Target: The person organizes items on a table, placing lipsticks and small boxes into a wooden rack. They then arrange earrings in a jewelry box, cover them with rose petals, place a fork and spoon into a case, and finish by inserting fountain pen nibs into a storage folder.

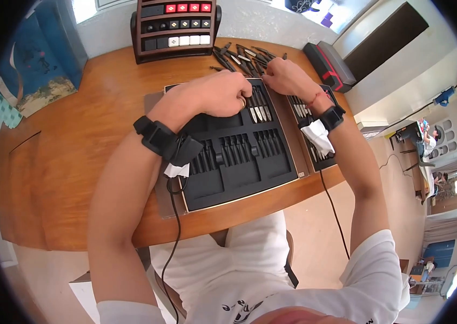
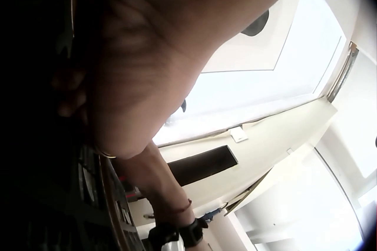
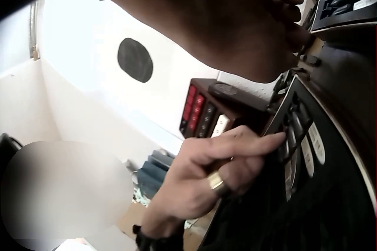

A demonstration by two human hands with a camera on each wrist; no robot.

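Note:
My left hand (image 1: 220, 93) bends over the back of a black slotted tray (image 1: 207, 190). In the right wrist view its index fingertip and curled fingers are at a dark-handled tool (image 3: 288, 177) with a silver blade, seated in a slot. Beside it lie similar dark-handled tools (image 1: 261, 113) with pale blades. My right hand (image 1: 288, 78) is beyond the tray's back right corner, its curled fingers at the near side of a loose pile of dark-handled tools (image 1: 242, 58). I cannot tell whether those fingers hold one.
A second slotted tray (image 1: 323, 163) lies under my right forearm. At the back stands a wooden rack (image 1: 174, 54) of red, black and white pieces. A grey-and-black case (image 1: 328, 65) sits at the back right. The wooden table (image 1: 66, 173) extends left; cables hang from both wristbands.

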